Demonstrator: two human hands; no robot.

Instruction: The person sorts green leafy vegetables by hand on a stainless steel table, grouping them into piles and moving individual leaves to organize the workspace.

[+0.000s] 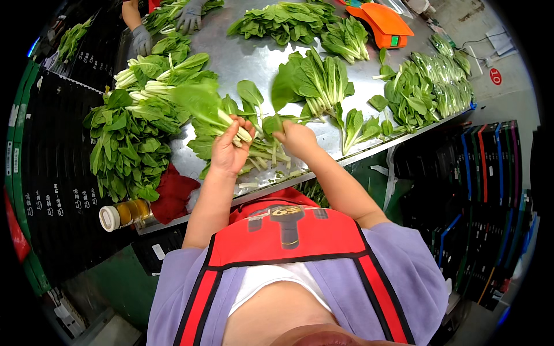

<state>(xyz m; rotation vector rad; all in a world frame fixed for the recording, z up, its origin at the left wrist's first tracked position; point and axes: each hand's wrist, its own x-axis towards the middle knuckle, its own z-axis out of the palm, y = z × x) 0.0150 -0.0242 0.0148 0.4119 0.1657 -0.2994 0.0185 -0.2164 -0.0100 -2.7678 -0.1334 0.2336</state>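
My left hand (233, 145) grips a leafy green vegetable with pale stems (233, 125); its upper leaves blur with motion. Close by on the right, my right hand (298, 138) has its fingers closed around the stalk of a single blurred leaf (282, 88). Beneath both hands, loose leaves and cut stalks (259, 162) lie scattered on the metal table (216, 47). Beyond my right hand rests a bunch of greens (322, 82) with its stems towards me. A large heap of greens (130, 142) fills the table's left side.
An orange scale (383, 26) with a lit display stands at the far right, near bagged greens (450, 82). A dark red cloth (173, 194) and a lidded jar (123, 214) lie at the near left. Another person's gloved hands (189, 17) are among greens. Black crates (484, 164) stack at right.
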